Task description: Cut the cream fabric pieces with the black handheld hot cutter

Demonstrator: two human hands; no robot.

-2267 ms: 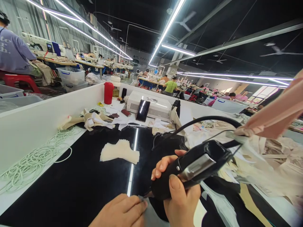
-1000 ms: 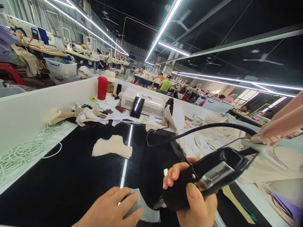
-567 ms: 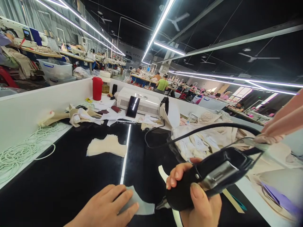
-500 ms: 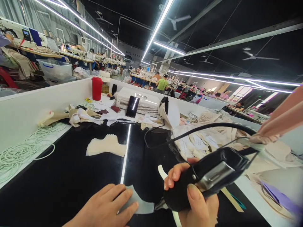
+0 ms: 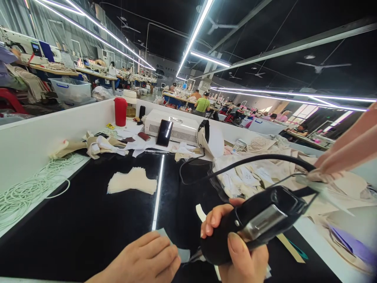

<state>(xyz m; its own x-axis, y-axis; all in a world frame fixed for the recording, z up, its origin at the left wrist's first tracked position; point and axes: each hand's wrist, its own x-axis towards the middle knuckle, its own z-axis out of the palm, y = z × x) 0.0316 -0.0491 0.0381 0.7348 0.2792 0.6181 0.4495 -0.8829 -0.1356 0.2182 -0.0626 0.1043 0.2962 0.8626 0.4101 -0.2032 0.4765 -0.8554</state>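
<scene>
My left hand (image 5: 150,257) is over a small grey-blue fabric piece (image 5: 184,254) at the bottom centre, its fingers drawn together and gripping the piece, most of which they hide. In my right hand (image 5: 244,255) is a black corded electric scissors (image 5: 250,228), with the fingers wrapped around its body. Its narrow metal tip (image 5: 197,255) points left and meets the right end of the fabric piece. A black cable and a taut pinkish cloth band (image 5: 347,145) run from the tool's rear end. Farther back on the black table lies a stack of cream fabric pieces (image 5: 132,181).
Pale green cord (image 5: 29,188) lies in coils at the left. A phone (image 5: 164,133) leans on a white box (image 5: 184,131) behind the black surface (image 5: 88,220), near a red cup (image 5: 120,111). Cream fabric and bags (image 5: 247,177) are heaped right. People sit at sewing machines beyond.
My left fingers have closed together and moved slightly right, covering more of the grey-blue piece. The tool in my right hand has shifted slightly left.
</scene>
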